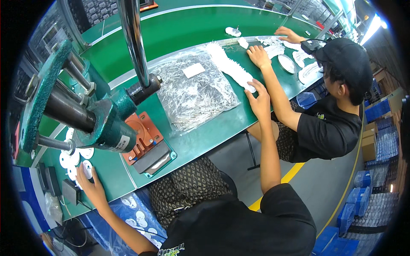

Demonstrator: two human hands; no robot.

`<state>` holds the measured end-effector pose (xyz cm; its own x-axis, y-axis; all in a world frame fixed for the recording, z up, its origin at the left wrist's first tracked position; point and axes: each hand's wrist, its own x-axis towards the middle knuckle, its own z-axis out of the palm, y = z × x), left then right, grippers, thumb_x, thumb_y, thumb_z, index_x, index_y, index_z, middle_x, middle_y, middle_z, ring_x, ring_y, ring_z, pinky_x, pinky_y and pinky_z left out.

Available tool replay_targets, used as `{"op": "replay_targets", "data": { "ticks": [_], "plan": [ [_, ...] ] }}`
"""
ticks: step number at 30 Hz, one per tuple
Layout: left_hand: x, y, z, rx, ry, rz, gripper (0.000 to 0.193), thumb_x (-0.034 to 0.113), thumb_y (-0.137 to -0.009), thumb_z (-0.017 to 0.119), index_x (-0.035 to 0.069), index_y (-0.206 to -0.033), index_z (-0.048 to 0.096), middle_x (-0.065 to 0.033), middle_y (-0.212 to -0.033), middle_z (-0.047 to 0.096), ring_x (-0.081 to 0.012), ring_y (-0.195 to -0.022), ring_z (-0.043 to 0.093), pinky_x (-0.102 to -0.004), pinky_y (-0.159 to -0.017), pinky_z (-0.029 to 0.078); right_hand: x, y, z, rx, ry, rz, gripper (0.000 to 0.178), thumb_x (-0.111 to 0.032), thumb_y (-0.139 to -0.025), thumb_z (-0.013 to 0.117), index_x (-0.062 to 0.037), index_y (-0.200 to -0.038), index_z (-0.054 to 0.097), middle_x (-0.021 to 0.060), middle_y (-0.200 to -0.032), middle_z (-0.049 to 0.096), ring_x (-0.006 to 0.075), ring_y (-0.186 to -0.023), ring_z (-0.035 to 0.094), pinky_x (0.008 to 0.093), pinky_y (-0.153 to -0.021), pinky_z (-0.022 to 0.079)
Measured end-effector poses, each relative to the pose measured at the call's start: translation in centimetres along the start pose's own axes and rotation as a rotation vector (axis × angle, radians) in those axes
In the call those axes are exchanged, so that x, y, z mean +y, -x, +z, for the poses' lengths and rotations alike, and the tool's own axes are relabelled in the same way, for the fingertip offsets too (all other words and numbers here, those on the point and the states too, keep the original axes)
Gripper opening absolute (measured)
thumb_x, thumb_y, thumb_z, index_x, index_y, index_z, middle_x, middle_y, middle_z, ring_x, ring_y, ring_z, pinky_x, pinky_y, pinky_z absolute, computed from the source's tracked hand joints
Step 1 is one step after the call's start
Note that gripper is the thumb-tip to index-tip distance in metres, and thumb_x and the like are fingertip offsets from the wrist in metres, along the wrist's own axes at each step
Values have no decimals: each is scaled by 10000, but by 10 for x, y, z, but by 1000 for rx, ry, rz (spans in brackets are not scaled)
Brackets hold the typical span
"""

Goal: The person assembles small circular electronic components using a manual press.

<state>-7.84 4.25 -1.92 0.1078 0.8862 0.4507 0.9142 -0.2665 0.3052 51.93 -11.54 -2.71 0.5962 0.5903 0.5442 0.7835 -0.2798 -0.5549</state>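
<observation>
My left hand point(92, 186) is at the left of the bench, thumb and fingers around the edge of a white oval plastic piece point(87, 169). Several like pieces point(70, 160) lie loosely beside it, partly behind the press. Farther right, my right hand point(259, 101) has its thumb and fingertips on the near end of a long row of white plastic pieces point(230, 68), pinching the end piece. A clear bag of thin metal pins point(194, 94) lies between my hands, a small white paper on it. The green hand press point(102, 121) stands over a red-brown fixture point(143, 134).
A co-worker point(337, 102) sits at my right, hands among white pieces and a round dish point(287, 63). A green conveyor belt point(183, 26) runs behind the bench. Below left is a blue-lined bin point(115, 224) of white pieces. The steel press lever point(134, 38) rises in front of me.
</observation>
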Motion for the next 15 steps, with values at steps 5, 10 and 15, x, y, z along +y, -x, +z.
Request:
{"op": "replay_targets", "data": {
  "ticks": [5,10,15],
  "plan": [
    [-5,-6,3,-11,53,57,401,187,-1003,562,-10,-1349,524,-181,-1373,566,-338,-1306,494,-500,-1213,217,-2,-7,-1,-26,-61,-24,265,-94,-811,722,-61,-1071,687,207,-1320,591,381,-1231,557,431,-1051,435],
    [-5,-4,2,-12,54,52,393,181,-1003,560,-16,-1342,527,-182,-1363,575,-331,-1291,513,-496,-1214,217,10,-15,-1,9,-36,-64,302,-97,-762,687,-60,-1061,673,261,-1382,545,396,-1293,523,424,-1084,406],
    [-4,-2,2,-21,90,35,382,181,-1005,559,-21,-1329,537,-180,-1365,578,-327,-1299,512,-483,-1211,227,15,-25,-8,-148,-159,14,345,-118,-762,701,-49,-1094,640,266,-1364,561,381,-1306,519,410,-1075,406]
  ]
}}
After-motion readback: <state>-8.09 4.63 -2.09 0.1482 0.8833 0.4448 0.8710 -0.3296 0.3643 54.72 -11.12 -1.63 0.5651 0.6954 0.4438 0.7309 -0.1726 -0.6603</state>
